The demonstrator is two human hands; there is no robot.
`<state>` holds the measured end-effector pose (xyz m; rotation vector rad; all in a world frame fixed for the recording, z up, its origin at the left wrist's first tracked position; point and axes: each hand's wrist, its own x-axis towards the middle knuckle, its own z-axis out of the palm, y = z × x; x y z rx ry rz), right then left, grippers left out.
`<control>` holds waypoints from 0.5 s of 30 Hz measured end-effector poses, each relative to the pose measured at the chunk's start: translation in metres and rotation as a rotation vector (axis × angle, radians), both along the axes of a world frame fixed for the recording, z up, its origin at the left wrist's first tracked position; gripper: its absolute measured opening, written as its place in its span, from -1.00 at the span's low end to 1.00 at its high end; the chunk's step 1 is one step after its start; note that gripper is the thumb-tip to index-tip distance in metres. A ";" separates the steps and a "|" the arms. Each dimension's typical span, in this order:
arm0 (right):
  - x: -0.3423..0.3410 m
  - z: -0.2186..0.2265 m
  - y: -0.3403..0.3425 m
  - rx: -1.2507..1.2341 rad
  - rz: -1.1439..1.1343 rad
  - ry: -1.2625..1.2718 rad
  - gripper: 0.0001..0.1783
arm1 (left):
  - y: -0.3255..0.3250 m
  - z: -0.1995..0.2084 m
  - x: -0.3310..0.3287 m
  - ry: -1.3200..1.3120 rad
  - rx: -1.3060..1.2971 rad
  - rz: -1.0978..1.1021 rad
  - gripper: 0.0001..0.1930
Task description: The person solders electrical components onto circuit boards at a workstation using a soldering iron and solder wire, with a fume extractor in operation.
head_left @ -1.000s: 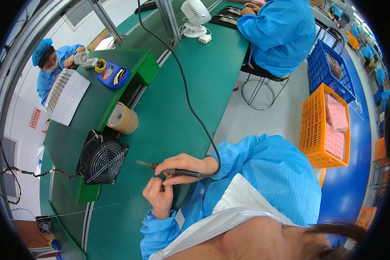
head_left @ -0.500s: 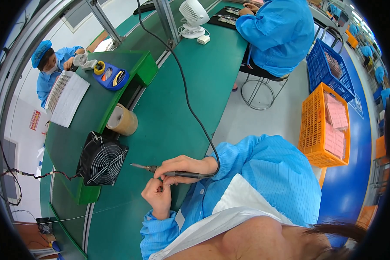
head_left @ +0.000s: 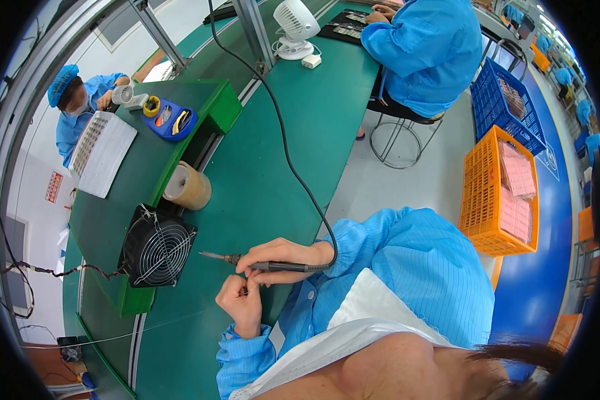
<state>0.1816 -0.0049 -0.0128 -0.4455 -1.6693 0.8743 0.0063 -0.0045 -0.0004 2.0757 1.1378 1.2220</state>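
My right hand [head_left: 281,257] is wrapped round the dark handle of a soldering iron [head_left: 273,266]. Its thin metal tip points left, above the green bench and toward the black fan. A black cord runs from the handle up past the bench. Just below, my left hand [head_left: 241,303] is closed with its fingers pinched together, touching the fingertips of my right hand. Whatever sits between those fingers is too small and hidden to make out. A thin pale strand [head_left: 173,321] stretches over the bench from the left toward my left hand.
A black fan with a wire guard [head_left: 159,247] stands left of the iron, near a yellowish tape roll [head_left: 187,186]. A blue holder [head_left: 170,119] sits on the raised green shelf. Two co-workers [head_left: 420,53] [head_left: 87,100] sit nearby. Orange [head_left: 481,200] and blue crates [head_left: 490,100] stand right.
My left hand has shifted very slightly left. The iron and my right hand stay almost in place.
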 end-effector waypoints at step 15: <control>-0.001 0.000 -0.001 -0.026 0.002 -0.008 -0.61 | -0.001 0.001 0.002 0.003 0.005 0.025 -0.55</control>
